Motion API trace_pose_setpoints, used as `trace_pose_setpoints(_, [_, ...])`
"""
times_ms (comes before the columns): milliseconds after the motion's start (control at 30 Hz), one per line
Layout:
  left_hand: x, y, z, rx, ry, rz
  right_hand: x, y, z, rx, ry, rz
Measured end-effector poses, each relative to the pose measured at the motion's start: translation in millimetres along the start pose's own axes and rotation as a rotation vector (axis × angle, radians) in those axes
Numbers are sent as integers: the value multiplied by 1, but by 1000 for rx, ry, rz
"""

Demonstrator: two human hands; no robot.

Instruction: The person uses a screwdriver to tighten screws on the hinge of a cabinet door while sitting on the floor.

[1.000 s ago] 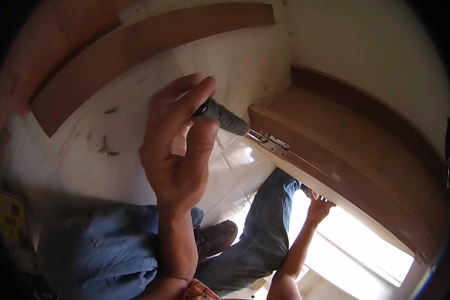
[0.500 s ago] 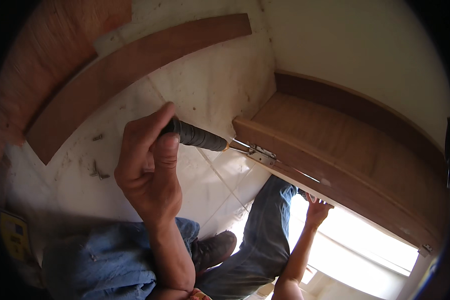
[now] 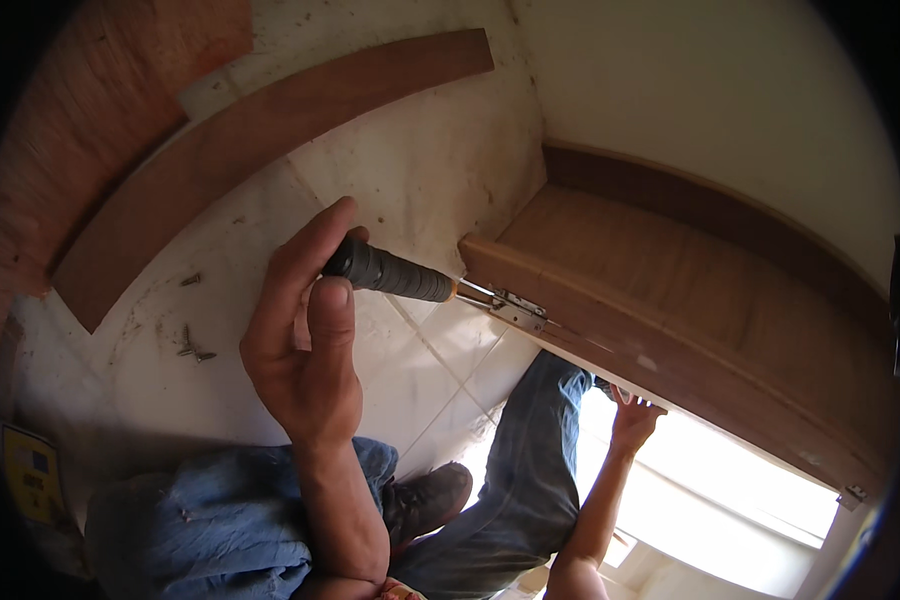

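Note:
My left hand (image 3: pixel 305 340) holds a screwdriver (image 3: pixel 390 272) by its black ridged handle, with fingertips round the end. Its metal shaft reaches a silver hinge (image 3: pixel 518 312) on the outer edge of a brown wooden shelf unit (image 3: pixel 620 275); the exact tip is too small to make out. My right hand (image 3: pixel 635 420) grips the lower edge of that unit farther right, its fingertips partly hidden. A second small hinge (image 3: pixel 852 495) is at the unit's far right end. Several screws (image 3: pixel 190 340) lie on the pale tiles left of my left hand.
A curved brown strip (image 3: pixel 220 150) lies on the tiles (image 3: pixel 440 370) beside a reddish wooden panel (image 3: pixel 80 90). A pale wall (image 3: pixel 690 80) rises behind the unit. My jeans-clad legs (image 3: pixel 190 520) and shoe (image 3: pixel 430 495) are below. A yellow item (image 3: pixel 25 470) lies at the left.
My left hand has moved down and left from a second ago, with the screwdriver angled flatter toward the hinge. Over the last half second it has shifted slightly right. My right hand stays put.

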State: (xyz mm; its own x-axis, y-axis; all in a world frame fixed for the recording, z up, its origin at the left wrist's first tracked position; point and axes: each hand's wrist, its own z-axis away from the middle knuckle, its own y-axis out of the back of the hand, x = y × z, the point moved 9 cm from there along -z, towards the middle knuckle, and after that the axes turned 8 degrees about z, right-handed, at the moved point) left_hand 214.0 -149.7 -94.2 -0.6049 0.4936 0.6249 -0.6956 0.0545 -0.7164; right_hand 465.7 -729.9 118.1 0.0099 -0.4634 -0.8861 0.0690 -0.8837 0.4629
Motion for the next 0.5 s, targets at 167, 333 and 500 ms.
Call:
trace_pose_setpoints(167, [15,4,-1,-126,-147,-249,-4,-3,-3,2,13,-7])
trace_pose_setpoints(333, [3,-3,4,-55,-15,-102,-3,-4,1,10,4,21])
trace_pose_setpoints(500, [14,11,4,-6,-73,-374,-7,-8,-1,-49,24,14])
